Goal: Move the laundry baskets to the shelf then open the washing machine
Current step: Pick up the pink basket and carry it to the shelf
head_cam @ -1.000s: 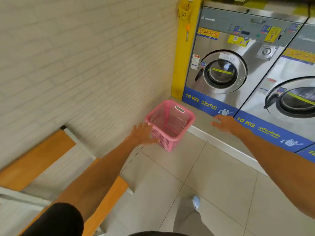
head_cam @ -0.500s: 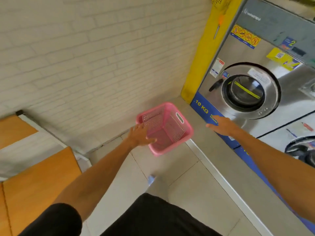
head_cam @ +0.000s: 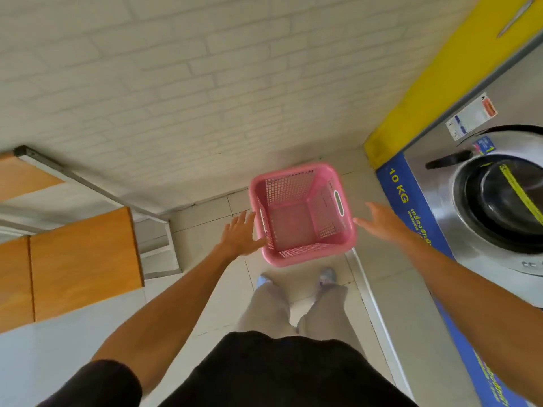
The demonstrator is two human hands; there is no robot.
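Pink basket (head_cam: 302,214) on the floor, flanked by two spread hands.
Left hand (head_cam: 239,234) touches its near-left rim, right hand (head_cam: 379,220) hovers just beside the right rim, neither grip closed; washing machine (head_cam: 496,198) stands shut beyond, right.

The right hand (head_cam: 382,223) has closed in beside the pink basket (head_cam: 302,214), now straight below.

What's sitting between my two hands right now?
In the head view, the empty pink laundry basket sits on the floor between your left hand and right hand. Both hands are open at its sides, neither gripping yet.
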